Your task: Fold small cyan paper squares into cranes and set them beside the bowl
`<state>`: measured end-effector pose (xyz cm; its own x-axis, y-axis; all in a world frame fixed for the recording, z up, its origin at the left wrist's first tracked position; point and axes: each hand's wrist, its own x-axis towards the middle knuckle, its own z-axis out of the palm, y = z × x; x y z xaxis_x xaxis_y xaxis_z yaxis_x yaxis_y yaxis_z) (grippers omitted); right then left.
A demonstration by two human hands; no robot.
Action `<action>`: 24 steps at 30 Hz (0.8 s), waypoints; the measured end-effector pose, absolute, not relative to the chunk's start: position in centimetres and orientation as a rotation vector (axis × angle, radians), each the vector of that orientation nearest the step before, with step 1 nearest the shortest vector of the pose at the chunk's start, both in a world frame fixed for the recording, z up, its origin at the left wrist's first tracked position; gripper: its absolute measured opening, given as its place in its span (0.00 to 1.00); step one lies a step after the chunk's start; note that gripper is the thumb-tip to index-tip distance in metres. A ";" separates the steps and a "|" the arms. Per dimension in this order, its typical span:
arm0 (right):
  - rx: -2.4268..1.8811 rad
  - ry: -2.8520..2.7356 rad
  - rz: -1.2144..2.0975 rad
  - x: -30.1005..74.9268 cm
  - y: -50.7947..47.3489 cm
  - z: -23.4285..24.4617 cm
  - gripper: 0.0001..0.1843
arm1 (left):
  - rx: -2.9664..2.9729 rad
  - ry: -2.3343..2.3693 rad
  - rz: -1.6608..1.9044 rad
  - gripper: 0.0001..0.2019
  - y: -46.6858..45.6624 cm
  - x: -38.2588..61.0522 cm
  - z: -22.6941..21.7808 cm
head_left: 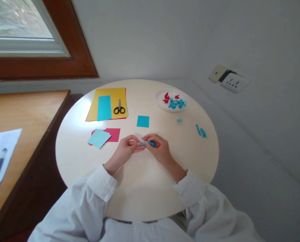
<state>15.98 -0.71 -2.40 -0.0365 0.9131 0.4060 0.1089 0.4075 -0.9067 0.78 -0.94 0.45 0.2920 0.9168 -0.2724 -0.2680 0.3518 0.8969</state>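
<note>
Between my two hands is a small folded piece of blue paper, mostly covered by the fingers. My left hand pinches its left end with thumb and fingertips. On the other side, my right hand is closed around the right part of the same piece. Just beyond the hands lies a flat blue paper square. To the left, a pale blue square rests partly over red paper squares.
Black-handled scissors and a blue paper strip lie on yellow sheets. A white dish holds red and blue folded papers. Blue scraps and a small pale-blue folded piece lie on the round table.
</note>
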 end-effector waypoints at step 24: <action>-0.989 -1.518 0.831 15.9 -0.8 -2.1 0.06 | 0.862 0.938 0.966 0.13 -0.8 1.1 -0.4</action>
<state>15.88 -0.83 -2.11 -0.0633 0.9130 0.4030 0.1527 0.4079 -0.9002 1.08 -0.84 -0.44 0.2708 0.9292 -0.2513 -0.2786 0.3256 0.9036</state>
